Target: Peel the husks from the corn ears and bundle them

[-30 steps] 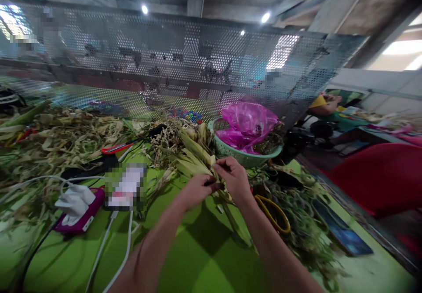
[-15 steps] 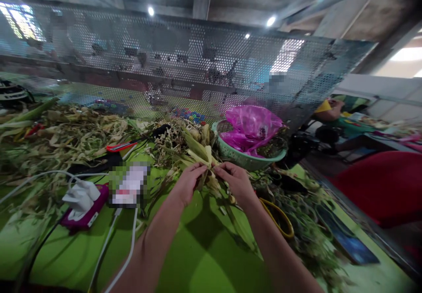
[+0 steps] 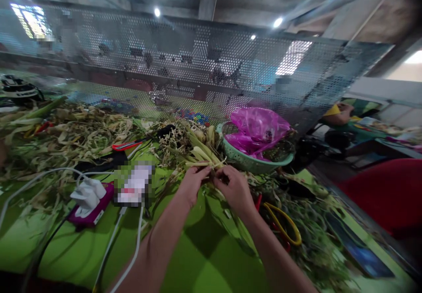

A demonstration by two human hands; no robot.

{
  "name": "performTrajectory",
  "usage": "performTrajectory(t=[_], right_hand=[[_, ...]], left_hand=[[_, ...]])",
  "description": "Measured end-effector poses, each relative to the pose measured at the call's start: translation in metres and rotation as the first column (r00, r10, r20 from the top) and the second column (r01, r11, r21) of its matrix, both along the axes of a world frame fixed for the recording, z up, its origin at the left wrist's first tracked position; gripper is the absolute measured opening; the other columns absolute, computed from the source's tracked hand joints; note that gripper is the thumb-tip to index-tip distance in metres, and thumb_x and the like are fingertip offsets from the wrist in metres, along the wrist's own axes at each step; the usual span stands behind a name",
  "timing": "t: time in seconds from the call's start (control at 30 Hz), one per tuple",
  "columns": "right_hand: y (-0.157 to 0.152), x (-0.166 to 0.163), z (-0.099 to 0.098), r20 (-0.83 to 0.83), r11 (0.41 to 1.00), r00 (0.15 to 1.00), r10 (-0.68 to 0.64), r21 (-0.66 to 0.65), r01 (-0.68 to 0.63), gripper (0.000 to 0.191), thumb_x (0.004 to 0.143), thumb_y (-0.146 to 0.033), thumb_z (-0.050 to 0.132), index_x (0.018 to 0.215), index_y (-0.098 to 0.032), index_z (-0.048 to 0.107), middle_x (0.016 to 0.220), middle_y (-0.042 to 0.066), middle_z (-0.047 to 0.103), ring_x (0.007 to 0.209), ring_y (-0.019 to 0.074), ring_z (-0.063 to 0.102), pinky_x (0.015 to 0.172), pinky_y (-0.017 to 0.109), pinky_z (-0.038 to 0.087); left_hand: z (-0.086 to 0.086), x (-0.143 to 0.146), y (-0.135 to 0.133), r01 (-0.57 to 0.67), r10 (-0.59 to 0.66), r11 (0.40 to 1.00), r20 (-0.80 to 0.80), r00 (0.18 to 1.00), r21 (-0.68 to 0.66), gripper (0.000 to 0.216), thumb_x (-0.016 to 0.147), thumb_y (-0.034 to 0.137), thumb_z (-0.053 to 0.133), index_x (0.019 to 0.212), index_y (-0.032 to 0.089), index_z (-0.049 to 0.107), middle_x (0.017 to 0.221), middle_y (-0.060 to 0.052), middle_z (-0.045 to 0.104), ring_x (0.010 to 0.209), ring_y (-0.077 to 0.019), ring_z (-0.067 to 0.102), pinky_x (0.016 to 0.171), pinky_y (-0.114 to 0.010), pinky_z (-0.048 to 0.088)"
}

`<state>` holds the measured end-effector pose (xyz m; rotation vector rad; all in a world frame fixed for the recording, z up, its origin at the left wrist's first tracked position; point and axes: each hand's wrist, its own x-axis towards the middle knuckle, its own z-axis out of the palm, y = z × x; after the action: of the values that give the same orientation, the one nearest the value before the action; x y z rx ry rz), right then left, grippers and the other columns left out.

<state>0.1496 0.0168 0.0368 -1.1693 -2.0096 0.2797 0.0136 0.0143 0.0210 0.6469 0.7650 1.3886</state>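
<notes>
Pale yellow-green corn husk strips [image 3: 201,155] fan out above my fingertips, gathered at their lower end. My left hand [image 3: 191,186] pinches that end between thumb and fingers from the left. From the right, my right hand [image 3: 233,188] has its fingers curled and pressed together on the same bundle, close to my left fingertips. The exact contact of the fingers is partly hidden. Just behind the strips lies a heap of dried, curled plant scraps [image 3: 169,150].
A green colander [image 3: 257,163] holds a purple plastic bag [image 3: 260,130]. Left are a phone [image 3: 135,185], a purple power strip [image 3: 89,211] with white cables, a red-handled cutter [image 3: 127,145] and heaped husks [image 3: 72,128]. A yellow loop handle [image 3: 283,225] lies right; a perforated metal screen [image 3: 171,64] stands behind.
My right fingers have curled in more tightly at the bundle. The husk strips now spread wider, with one lying across above my left hand. The whole view has shifted slightly.
</notes>
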Motion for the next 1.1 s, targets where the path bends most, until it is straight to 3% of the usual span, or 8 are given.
performTrajectory(t=[0.17,0.27,0.57,0.73,0.87,0.97,1.03,1.1], right_hand=[[0.0,0.003,-0.002,-0.057,0.998,0.998,0.014,-0.058,-0.018,0.004,0.078,-0.021,0.056,0.074,-0.02,0.058,0.074,0.001,0.061,0.07,0.0176,0.056,0.067,0.027,0.041],[0.001,0.004,-0.003,-0.089,0.994,0.996,0.014,-0.109,-0.024,0.004,0.08,-0.023,0.056,0.077,-0.02,0.058,0.07,-0.001,0.061,0.065,0.0157,0.055,0.064,0.025,0.041],[0.007,0.008,-0.004,-0.075,0.976,0.997,0.014,-0.215,-0.03,0.01,0.078,-0.029,0.061,0.076,-0.019,0.061,0.067,0.0,0.063,0.063,0.0159,0.056,0.062,0.026,0.041],[0.01,0.015,-0.005,-0.076,0.952,0.991,0.109,-0.279,-0.126,0.009,0.078,-0.028,0.063,0.074,-0.02,0.062,0.066,-0.001,0.063,0.064,0.0157,0.056,0.062,0.026,0.042],[0.01,0.016,-0.003,-0.183,0.962,0.979,0.089,-0.24,-0.132,0.012,0.074,-0.03,0.068,0.081,-0.021,0.065,0.086,0.003,0.065,0.072,0.0168,0.058,0.067,0.028,0.045],[0.009,0.014,-0.002,-0.44,0.9,0.893,0.097,-0.345,-0.268,0.027,0.08,-0.04,0.064,0.102,-0.024,0.06,0.106,0.004,0.064,0.078,0.0166,0.06,0.068,0.028,0.048],[0.009,0.013,-0.003,-0.531,0.844,0.844,0.069,-0.42,-0.333,0.028,0.084,-0.043,0.059,0.105,-0.024,0.057,0.099,0.003,0.065,0.077,0.0165,0.061,0.068,0.028,0.049],[0.011,0.012,-0.005,-0.503,0.86,0.863,0.055,-0.415,-0.297,0.024,0.083,-0.04,0.06,0.098,-0.022,0.059,0.088,0.002,0.066,0.076,0.0168,0.06,0.07,0.028,0.048]], left_hand=[[-0.001,-0.005,0.004,0.016,0.018,0.987,-0.216,0.976,0.157,0.034,0.068,0.04,0.076,0.091,0.014,0.073,0.093,-0.008,0.072,0.092,-0.0203,0.061,0.09,-0.033,0.043],[-0.003,-0.008,0.006,-0.041,0.076,0.99,-0.273,0.959,0.131,0.028,0.07,0.038,0.073,0.087,0.015,0.073,0.09,-0.006,0.072,0.087,-0.019,0.06,0.086,-0.031,0.044],[-0.002,-0.01,0.007,-0.063,0.062,0.996,-0.02,0.998,-0.07,0.02,0.063,0.03,0.076,0.07,0.013,0.069,0.061,0.0,0.063,0.058,-0.0107,0.055,0.061,-0.023,0.044],[0.004,-0.012,0.008,-0.058,0.087,0.979,0.146,0.986,-0.193,0.015,0.063,0.018,0.077,0.07,0.012,0.065,0.063,0.0,0.062,0.051,-0.0058,0.051,0.056,-0.02,0.046],[0.002,-0.012,0.007,-0.004,0.018,0.993,0.119,0.993,-0.121,0.017,0.067,0.023,0.077,0.075,0.012,0.067,0.066,-0.001,0.063,0.055,-0.0067,0.055,0.056,-0.019,0.047],[-0.001,-0.01,0.005,0.052,-0.046,0.996,0.074,0.996,-0.072,0.025,0.066,0.032,0.078,0.077,0.013,0.068,0.067,-0.002,0.065,0.058,-0.0092,0.057,0.059,-0.021,0.048],[-0.001,-0.008,0.004,0.093,-0.09,0.993,0.044,0.995,-0.071,0.028,0.065,0.037,0.078,0.078,0.014,0.067,0.068,-0.003,0.066,0.059,-0.0105,0.058,0.063,-0.023,0.049],[0.001,-0.007,0.001,0.11,-0.111,0.991,-0.007,0.994,-0.077,0.03,0.065,0.039,0.078,0.078,0.014,0.067,0.07,-0.003,0.067,0.062,-0.0118,0.059,0.065,-0.024,0.048]])
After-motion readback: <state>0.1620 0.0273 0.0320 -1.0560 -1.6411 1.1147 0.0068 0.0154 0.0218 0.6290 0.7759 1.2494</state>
